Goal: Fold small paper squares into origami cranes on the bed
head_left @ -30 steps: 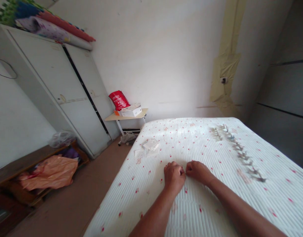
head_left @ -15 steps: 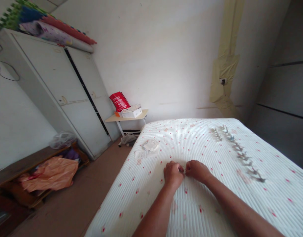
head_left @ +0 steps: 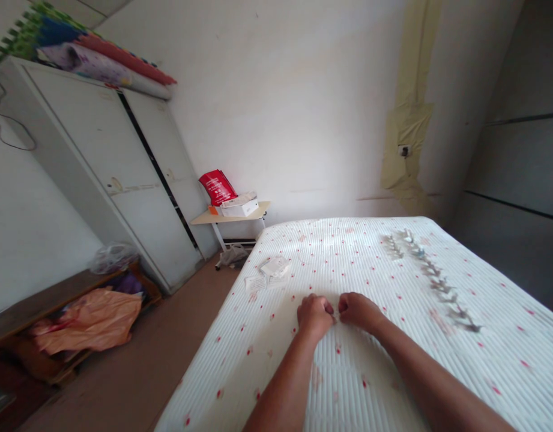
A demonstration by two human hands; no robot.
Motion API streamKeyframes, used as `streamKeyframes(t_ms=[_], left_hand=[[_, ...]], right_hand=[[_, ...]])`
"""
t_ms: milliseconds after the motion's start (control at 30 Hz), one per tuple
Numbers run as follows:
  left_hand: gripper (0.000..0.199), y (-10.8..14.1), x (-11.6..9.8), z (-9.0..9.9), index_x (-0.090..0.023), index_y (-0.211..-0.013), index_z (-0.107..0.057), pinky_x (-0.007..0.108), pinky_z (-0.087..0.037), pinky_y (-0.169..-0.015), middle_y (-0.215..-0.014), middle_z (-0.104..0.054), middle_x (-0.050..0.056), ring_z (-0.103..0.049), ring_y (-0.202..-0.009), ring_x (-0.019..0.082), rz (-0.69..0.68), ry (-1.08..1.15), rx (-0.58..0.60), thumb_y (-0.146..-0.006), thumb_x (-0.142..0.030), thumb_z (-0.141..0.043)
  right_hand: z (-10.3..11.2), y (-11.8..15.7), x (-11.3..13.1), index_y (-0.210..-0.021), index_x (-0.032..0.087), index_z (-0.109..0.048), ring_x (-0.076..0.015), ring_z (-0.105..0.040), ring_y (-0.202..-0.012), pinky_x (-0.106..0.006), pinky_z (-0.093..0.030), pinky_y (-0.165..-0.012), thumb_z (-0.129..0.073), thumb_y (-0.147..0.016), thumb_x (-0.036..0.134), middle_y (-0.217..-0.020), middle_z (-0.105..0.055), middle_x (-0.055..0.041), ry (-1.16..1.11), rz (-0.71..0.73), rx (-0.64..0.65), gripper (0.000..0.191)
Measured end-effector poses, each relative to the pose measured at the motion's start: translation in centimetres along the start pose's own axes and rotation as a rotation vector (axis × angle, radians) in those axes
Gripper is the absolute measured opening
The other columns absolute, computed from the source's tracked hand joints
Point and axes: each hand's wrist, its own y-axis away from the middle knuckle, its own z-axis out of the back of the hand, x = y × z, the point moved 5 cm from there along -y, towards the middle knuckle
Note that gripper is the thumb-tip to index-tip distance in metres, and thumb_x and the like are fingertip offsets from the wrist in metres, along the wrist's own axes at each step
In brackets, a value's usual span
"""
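Observation:
Both hands are close together over the middle of a white ribbed bed cover with red dots. My left hand is closed, its thumb and fingers pinched towards the right. Facing it across a narrow gap, my right hand is curled in a pinch too. Whatever lies between the fingertips is too small to make out. To the right, a row of small grey-brown pieces runs along the cover, with a shorter row beside its far end. Clear plastic packets lie beyond my left hand.
A small table with a red bag and a white box stands behind the bed's far left corner. On the left are a grey cabinet and a low wooden bench with orange cloth.
The view has shifted very slightly. Both hands keep nearly the same place and pinched shape.

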Motion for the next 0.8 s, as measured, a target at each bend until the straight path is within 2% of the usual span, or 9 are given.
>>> streamKeyframes(t_ms=[167, 367, 800], left_hand=[[0.013, -0.2, 0.1, -0.1, -0.025, -0.074, -0.065, 0.023, -0.04, -0.069, -0.089, -0.063, -0.002, -0.056, -0.085, 0.015, -0.011, -0.004, 0.003, -0.06, -0.026, -0.065], [0.013, -0.1, -0.1, 0.1, -0.025, -0.074, -0.066, 0.024, -0.041, -0.069, -0.091, -0.064, 0.0, -0.056, -0.086, 0.016, -0.004, -0.003, 0.02, -0.061, -0.027, -0.064], [0.014, -0.2, 0.0, 0.2, -0.026, -0.073, -0.066, 0.024, -0.041, -0.07, -0.09, -0.064, -0.001, -0.056, -0.087, 0.017, 0.003, 0.001, 0.052, -0.059, -0.027, -0.065]], right_hand=[[-0.1, -0.1, -0.4, -0.07, 0.017, -0.065, -0.0118, -0.056, -0.065, -0.019, -0.032, -0.053, -0.054, -0.06, 0.012, -0.069, -0.064, -0.0012, -0.075, 0.03, 0.043, 0.016], [0.3, 0.5, 0.3, -0.073, 0.02, -0.065, -0.0148, -0.057, -0.067, -0.022, -0.031, -0.053, -0.061, -0.062, 0.027, -0.073, -0.064, -0.002, 0.007, -0.02, -0.022, 0.014], [0.4, 0.8, 0.7, -0.074, 0.021, -0.065, -0.015, -0.058, -0.07, -0.022, -0.03, -0.053, -0.059, -0.063, 0.021, -0.075, -0.065, -0.002, 0.034, -0.053, -0.008, 0.012]])
